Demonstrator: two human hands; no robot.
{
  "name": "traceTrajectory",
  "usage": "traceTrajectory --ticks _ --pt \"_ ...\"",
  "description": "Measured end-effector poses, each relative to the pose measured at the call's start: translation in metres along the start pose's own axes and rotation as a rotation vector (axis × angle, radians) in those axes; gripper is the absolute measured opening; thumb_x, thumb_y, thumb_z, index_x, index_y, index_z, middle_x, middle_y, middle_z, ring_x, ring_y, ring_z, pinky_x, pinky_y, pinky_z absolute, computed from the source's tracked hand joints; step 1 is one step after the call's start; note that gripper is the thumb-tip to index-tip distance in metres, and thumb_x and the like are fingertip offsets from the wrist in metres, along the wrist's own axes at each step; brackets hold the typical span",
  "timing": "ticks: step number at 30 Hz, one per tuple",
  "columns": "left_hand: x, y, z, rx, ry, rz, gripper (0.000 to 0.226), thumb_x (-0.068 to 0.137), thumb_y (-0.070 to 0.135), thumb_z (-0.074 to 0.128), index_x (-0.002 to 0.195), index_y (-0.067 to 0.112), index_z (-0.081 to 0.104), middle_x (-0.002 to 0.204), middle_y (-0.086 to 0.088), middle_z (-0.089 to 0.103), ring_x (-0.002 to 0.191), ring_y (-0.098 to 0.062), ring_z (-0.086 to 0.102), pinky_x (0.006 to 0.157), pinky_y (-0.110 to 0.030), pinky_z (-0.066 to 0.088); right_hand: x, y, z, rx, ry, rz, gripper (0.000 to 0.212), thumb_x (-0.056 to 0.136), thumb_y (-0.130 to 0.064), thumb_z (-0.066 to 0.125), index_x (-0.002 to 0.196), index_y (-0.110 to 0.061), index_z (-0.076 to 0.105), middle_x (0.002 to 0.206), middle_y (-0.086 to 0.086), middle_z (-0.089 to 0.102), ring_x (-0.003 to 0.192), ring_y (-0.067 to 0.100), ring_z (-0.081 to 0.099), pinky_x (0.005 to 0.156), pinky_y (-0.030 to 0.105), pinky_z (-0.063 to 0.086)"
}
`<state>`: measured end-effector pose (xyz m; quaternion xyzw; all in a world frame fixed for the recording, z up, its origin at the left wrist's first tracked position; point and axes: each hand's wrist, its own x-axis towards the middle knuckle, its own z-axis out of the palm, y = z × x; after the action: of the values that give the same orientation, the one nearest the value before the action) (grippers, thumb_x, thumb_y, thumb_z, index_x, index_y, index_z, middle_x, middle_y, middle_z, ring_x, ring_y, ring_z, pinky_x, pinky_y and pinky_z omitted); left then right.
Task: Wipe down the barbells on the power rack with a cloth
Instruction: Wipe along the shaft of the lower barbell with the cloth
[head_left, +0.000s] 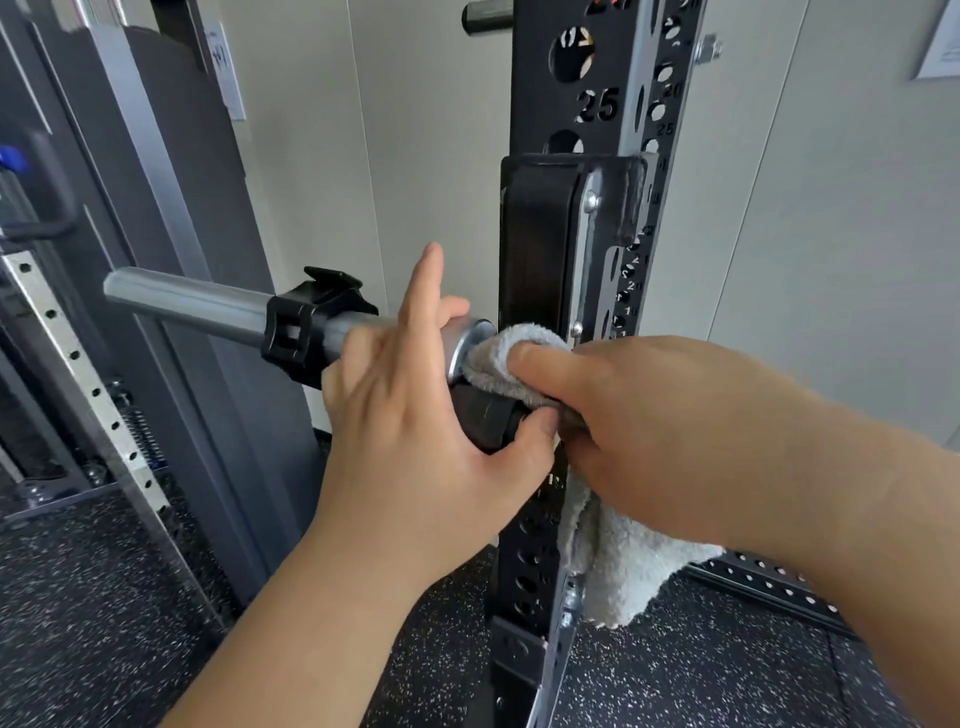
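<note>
Bright, even indoor light; soft shadows; edges bend, perhaps slight blur left.

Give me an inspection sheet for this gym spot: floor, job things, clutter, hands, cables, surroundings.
Surface: speckled rubber floor, no spills seen.
Job's things: barbell at the rack post, black collar on its sleeve; grey cloth wrapped against the bar, its rest hanging down.
Clutter: nothing seen.
Hands: left hand holds the barbell sleeve; right hand presses the cloth to the bar.
Cables: nothing seen.
Surroundings: pale wall; holed metal rail at left.
</note>
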<state>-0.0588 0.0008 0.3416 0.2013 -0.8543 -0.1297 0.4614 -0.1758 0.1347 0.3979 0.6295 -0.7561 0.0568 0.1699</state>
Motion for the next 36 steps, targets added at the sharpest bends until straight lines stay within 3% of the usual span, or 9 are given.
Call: traceTrajectory --ticks 5,9,13,17,23,26,29,34,36 --pt "0.001 0.001 0.005 0.008 0.077 -0.003 0.102 0.071 0.060 0.062 0.159 0.024 0.026 0.133 0.016 0.052 0.127 -0.012 0.038 0.107 -0.014 0.010 0.010 0.000 -0.001 0.039 -0.013 0.053 0.024 0.092 -0.029 0.050 0.102 -0.037 0.030 0.070 -0.008 0.049 0.064 0.017 0.055 0.052 0.034 0.046" --pt "0.003 0.000 0.005 0.032 0.084 0.054 0.099 0.073 0.058 0.063 0.158 0.018 0.030 0.125 0.012 0.045 0.126 -0.013 0.039 0.111 -0.026 0.017 0.008 0.001 -0.004 0.061 -0.048 0.071 0.020 0.092 -0.030 0.051 0.102 -0.038 0.036 0.070 -0.009 0.052 0.063 0.013 0.054 0.050 0.033 0.044" --pt "0.004 0.000 0.006 -0.040 0.037 0.052 0.089 0.076 0.057 0.059 0.154 0.018 0.040 0.138 0.014 0.052 0.124 0.014 0.033 0.113 -0.024 0.020 0.008 0.000 -0.005 0.071 -0.061 0.073 0.017 0.092 -0.032 0.051 0.099 -0.038 0.037 0.069 -0.008 0.051 0.062 0.010 0.051 0.049 0.031 0.037" --pt "0.006 0.002 0.003 -0.004 0.016 0.065 0.069 0.076 0.055 0.059 0.134 0.017 0.059 0.133 0.009 0.055 0.124 -0.006 0.044 0.107 -0.025 0.025 0.012 -0.002 -0.004 0.071 -0.043 0.098 0.014 0.090 -0.031 0.050 0.093 -0.033 0.036 0.070 -0.008 0.051 0.062 0.013 0.051 0.051 0.032 0.042" --pt "0.006 0.002 -0.001 0.083 0.015 0.062 0.078 0.074 0.062 0.060 0.136 0.014 0.058 0.127 -0.001 0.043 0.126 -0.019 0.041 0.112 -0.040 0.030 0.002 -0.004 -0.007 0.023 -0.040 0.075 0.021 0.091 -0.033 0.050 0.093 -0.039 0.030 0.068 -0.007 0.050 0.062 0.012 0.051 0.049 0.031 0.037" --pt "0.002 0.002 -0.001 0.039 0.015 0.038 0.072 0.073 0.062 0.061 0.127 0.015 0.055 0.145 -0.001 0.043 0.137 -0.017 0.037 0.115 -0.039 0.026 0.009 -0.004 -0.011 0.072 -0.089 0.091 0.013 0.092 -0.035 0.050 0.097 -0.035 0.039 0.071 -0.008 0.050 0.064 0.011 0.050 0.050 0.031 0.034" --pt "0.001 0.002 -0.004 0.014 -0.009 0.033 0.072 0.073 0.064 0.061 0.125 0.015 0.050 0.136 0.006 0.053 0.121 -0.010 0.040 0.106 -0.038 0.034 0.010 -0.003 -0.013 0.096 -0.121 0.095 0.015 0.088 -0.044 0.046 0.095 -0.034 0.037 0.071 -0.009 0.050 0.064 0.010 0.051 0.052 0.031 0.036" --pt "0.005 -0.006 -0.013 0.106 -0.122 0.088 0.092 0.075 0.071 0.055 0.150 0.019 0.045 0.139 0.007 0.038 0.130 -0.010 0.035 0.110 -0.028 0.025 0.002 0.000 -0.008 0.026 -0.028 0.084 0.022 0.094 -0.039 0.054 0.108 -0.033 0.038 0.072 -0.011 0.050 0.061 0.007 0.049 0.050 0.029 0.039" --pt "0.004 -0.010 -0.015 0.086 -0.151 0.090 0.093 0.075 0.072 0.054 0.152 0.021 0.043 0.141 0.008 0.034 0.134 -0.010 0.034 0.113 -0.031 0.028 0.005 0.001 -0.011 0.051 -0.101 0.067 0.017 0.096 -0.035 0.055 0.109 -0.036 0.043 0.072 -0.011 0.052 0.058 0.007 0.051 0.049 0.026 0.040"
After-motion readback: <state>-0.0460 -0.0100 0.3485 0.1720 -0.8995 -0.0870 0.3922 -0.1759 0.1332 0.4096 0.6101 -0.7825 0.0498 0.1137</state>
